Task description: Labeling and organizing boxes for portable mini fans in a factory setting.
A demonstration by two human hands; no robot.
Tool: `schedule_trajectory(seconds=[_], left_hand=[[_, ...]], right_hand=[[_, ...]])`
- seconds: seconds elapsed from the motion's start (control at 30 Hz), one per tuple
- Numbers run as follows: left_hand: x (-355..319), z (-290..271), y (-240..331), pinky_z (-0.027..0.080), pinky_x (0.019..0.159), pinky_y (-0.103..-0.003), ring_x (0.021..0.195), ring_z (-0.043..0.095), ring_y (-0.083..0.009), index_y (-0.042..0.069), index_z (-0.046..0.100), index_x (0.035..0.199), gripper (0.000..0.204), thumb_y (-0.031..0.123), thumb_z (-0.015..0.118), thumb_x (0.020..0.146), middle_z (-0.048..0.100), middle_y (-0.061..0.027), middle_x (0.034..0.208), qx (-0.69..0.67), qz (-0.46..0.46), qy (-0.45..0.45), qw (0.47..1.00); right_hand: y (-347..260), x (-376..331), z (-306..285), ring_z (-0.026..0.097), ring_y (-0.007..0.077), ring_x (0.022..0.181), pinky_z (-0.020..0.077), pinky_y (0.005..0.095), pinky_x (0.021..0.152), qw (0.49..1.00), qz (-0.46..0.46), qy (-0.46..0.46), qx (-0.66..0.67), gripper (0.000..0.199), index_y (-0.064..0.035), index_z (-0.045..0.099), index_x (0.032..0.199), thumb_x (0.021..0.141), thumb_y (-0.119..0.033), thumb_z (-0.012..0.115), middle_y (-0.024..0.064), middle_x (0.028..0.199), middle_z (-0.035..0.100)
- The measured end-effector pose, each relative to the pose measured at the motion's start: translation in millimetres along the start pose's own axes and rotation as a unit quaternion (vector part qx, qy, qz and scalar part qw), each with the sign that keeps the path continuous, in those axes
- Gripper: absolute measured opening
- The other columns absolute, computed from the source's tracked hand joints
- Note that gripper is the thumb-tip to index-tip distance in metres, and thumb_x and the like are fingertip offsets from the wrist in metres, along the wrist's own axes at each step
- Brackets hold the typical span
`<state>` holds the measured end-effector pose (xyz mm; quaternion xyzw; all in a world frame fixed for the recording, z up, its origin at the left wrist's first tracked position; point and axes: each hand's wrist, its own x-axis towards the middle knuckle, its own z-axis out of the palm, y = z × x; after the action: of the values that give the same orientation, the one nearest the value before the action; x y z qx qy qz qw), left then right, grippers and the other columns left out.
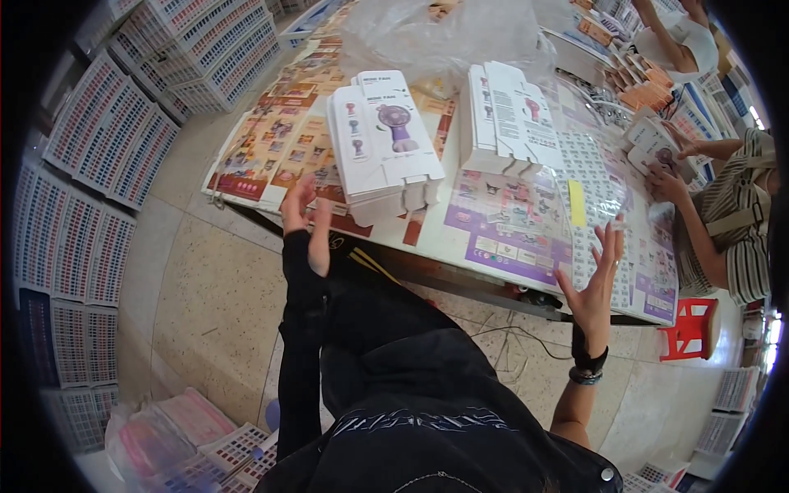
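My left hand (308, 223) is raised at the table's front edge, fingers extended and thumb apart, just left of a stack of flat white cartons (382, 140) printed with a purple hand-held fan. Nothing is in it. Over the right part of the table, my right hand (596, 283) hovers with its fingers spread, also holding nothing. A second stack of flat white cartons (508, 119) lies farther back, between the two hands. A yellow paper slip (577, 203) lies on the tabletop beyond my right hand.
Clear plastic bags (444, 37) lie crumpled at the table's back. On the right, a person in a striped top (744, 214) handles a white box (655, 146). Stacked baskets (214, 57) stand at the left. A red stool (689, 330) stands by the right corner.
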<state>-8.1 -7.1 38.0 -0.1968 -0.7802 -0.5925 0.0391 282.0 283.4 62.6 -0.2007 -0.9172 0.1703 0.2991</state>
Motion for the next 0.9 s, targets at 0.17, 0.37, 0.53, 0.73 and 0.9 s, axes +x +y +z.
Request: schedule_trajectory(seconds=[0.17,0.37,0.53,0.73,0.9], left_hand=[[30,4,-62,0.036,0.108,-0.038,0.135,0.037,-0.0255,0.008,0.024,0.151,0.066,0.044,0.047,0.100,0.029,-0.0160,0.151,-0.354,-0.237,-0.079,0.901],[2,-1,-64,0.040,0.102,-0.036,0.127,0.045,-0.0220,0.009,0.037,0.145,0.058,0.035,0.057,0.096,0.042,-0.0105,0.141,-0.451,-0.219,-0.004,0.865],[-60,10,-82,0.049,0.083,-0.037,0.103,0.060,-0.0225,0.013,0.054,0.122,0.037,0.028,0.066,0.090,0.058,-0.0052,0.107,-0.480,-0.340,0.100,0.803],[-61,17,-45,0.047,0.099,-0.045,0.110,0.055,-0.0339,0.001,0.046,0.126,0.046,0.024,0.065,0.091,0.047,-0.0194,0.119,-0.585,-0.331,0.076,0.737],[-66,21,-51,0.050,0.094,-0.046,0.110,0.054,-0.0319,0.006,0.047,0.126,0.046,0.025,0.068,0.089,0.046,-0.0155,0.119,-0.504,-0.328,0.120,0.790]], right_hand=[[-114,72,47,0.039,0.0314,0.135,0.0416,0.0491,0.104,0.968,-0.080,-0.031,0.234,0.109,-0.0067,0.013,0.153,0.069,-0.012,0.082,0.0131,0.159,0.015],[-141,191,164,0.012,0.0488,0.143,0.0282,0.0546,0.111,0.976,-0.184,-0.043,0.110,0.105,-0.0191,0.011,0.155,0.076,-0.025,0.080,0.0302,0.155,0.008],[-109,214,210,0.000,0.0539,0.142,0.0187,0.0576,0.113,0.977,-0.138,-0.128,0.099,0.112,-0.0191,-0.002,0.155,0.079,-0.042,0.077,0.0350,0.154,0.002],[-101,221,220,-0.010,0.0501,0.143,0.0037,0.0548,0.116,0.954,-0.134,-0.204,0.173,0.121,-0.0019,-0.011,0.151,0.080,-0.053,0.073,0.0347,0.154,-0.001],[-100,216,221,-0.008,0.0494,0.143,0.0043,0.0524,0.117,0.950,-0.146,-0.191,0.200,0.123,-0.0013,-0.011,0.151,0.078,-0.053,0.074,0.0330,0.155,0.001]])
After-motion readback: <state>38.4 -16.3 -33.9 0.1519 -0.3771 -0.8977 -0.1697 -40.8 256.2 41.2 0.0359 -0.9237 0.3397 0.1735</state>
